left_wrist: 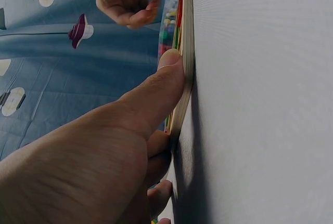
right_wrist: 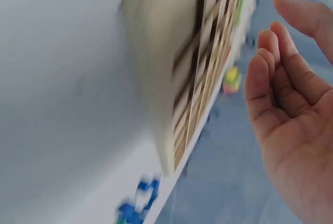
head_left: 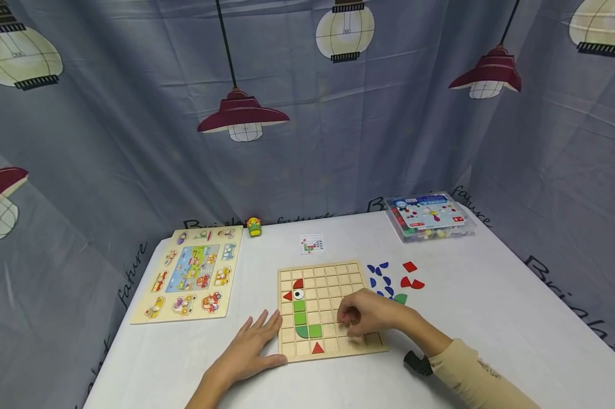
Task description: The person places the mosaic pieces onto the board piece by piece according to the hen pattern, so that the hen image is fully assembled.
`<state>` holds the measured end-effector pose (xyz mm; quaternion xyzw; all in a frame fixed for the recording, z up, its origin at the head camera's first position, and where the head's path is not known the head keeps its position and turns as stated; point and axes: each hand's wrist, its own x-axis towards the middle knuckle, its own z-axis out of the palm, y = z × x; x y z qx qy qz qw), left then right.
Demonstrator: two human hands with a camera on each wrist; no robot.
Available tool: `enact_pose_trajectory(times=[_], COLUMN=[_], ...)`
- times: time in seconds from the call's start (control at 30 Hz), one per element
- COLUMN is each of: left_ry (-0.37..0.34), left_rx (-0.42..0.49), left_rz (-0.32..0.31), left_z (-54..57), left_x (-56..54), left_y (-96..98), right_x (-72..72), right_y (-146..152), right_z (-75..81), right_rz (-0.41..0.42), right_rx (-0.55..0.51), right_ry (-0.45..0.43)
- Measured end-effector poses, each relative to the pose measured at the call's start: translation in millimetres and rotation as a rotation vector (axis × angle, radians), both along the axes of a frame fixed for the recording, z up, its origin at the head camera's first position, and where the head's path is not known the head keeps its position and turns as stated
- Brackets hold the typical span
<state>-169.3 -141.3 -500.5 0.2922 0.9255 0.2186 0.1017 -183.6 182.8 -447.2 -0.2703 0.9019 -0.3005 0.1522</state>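
Note:
A wooden grid board [head_left: 333, 301] lies on the white table. On its left columns sit a red quarter-round piece [head_left: 298, 283], a small red triangle [head_left: 287, 295], a round eye piece [head_left: 298, 294], several green squares [head_left: 299, 318] and a green quarter-round [head_left: 302, 332]; another red triangle [head_left: 318, 347] is near the front edge. My left hand [head_left: 251, 349] rests at the board's left edge, fingers extended, thumb by the front corner. Over the board's right side hovers my right hand [head_left: 371, 313], its fingers loosely bent. In the right wrist view thumb and fingers are apart with nothing between them.
Blue half-round pieces [head_left: 386, 280], red pieces [head_left: 410, 266] and a green piece [head_left: 401, 298] lie right of the board. Behind it is a pattern card [head_left: 311, 243]. A picture puzzle [head_left: 192, 272], a small toy figure [head_left: 254, 226], a clear box [head_left: 430, 217] and a black object [head_left: 417, 363] surround it.

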Motion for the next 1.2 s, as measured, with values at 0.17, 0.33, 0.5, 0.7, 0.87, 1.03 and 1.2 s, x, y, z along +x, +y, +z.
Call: enact_pose_trajectory(times=[0.17, 0.33, 0.5, 0.7, 0.87, 1.03, 1.2], left_ry=[-0.007, -0.012, -0.017, -0.012, -0.016, -0.011, -0.012], left_rx=[0.002, 0.007, 0.007, -0.003, 0.0, 0.0, 0.001], left_rz=[-0.002, -0.001, 0.0, -0.003, -0.003, -0.006, -0.006], left_z=[1.1, 1.1, 0.1, 1.4, 2.2, 1.9, 1.8], left_x=[-0.1, -0.9, -0.9, -0.4, -0.5, -0.3, -0.4], left_y=[0.8, 1.0, 1.4, 1.9, 2.7, 2.6, 1.9], right_x=[-6.3, -13.3, -17.3, -18.7, -19.3, -19.1, -16.4], right_y=[41, 79, 104, 120, 126, 128, 125], right_z=[6.8, 6.6, -2.3, -12.3, -16.7, -18.9, -20.1], right_rz=[-0.073, -0.147, -0.274, -0.358, -0.373, -0.343, -0.351], right_rx=[0.001, 0.033, 0.087, 0.123, 0.142, 0.133, 0.168], right_ry=[0.051, 0.084, 0.046, 0.02, 0.029, 0.026, 0.029])
